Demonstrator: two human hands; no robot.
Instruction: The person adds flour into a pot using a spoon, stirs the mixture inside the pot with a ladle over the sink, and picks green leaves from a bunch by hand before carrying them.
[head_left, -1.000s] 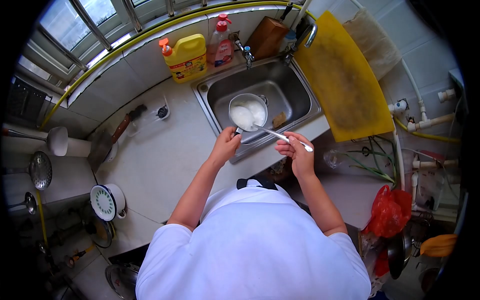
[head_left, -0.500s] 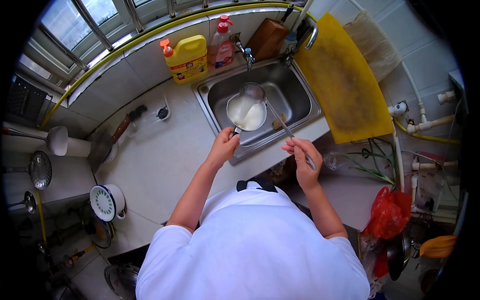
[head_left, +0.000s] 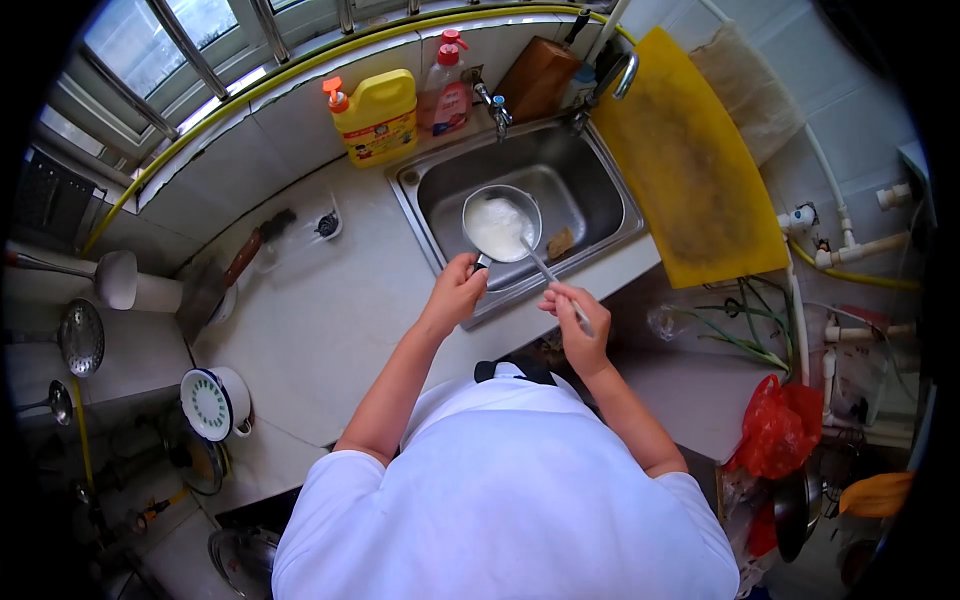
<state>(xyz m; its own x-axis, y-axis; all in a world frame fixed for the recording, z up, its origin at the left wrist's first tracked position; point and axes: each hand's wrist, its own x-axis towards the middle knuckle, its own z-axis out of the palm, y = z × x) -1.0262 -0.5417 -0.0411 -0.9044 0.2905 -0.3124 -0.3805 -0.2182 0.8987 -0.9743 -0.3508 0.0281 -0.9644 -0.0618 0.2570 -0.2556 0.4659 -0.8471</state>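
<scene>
My left hand (head_left: 457,291) is closed around the dark handle of a small saucepan (head_left: 533,206), held over the sink (head_left: 577,190). White, thick-looking contents (head_left: 497,226) sit in the pan. In my right hand (head_left: 582,322) is the handle of a metal ladle (head_left: 541,262), gripped with the fingers wrapped around it. The ladle slants down into the pan, and its bowl is hidden in the white contents. A small brownish piece (head_left: 559,241) lies in the sink, right of the pan.
Behind the sink stand a yellow jug (head_left: 378,118), a red-capped pump bottle (head_left: 446,90) and a faucet (head_left: 498,112). A yellow cutting board (head_left: 685,160) leans at the right. On the left counter are a cleaver (head_left: 205,298) and an enamel pot (head_left: 228,402).
The ladle's bowl, earlier raised at the pan's far rim, has come down into the white contents. My right hand has moved left. The pan has shifted slightly right.
</scene>
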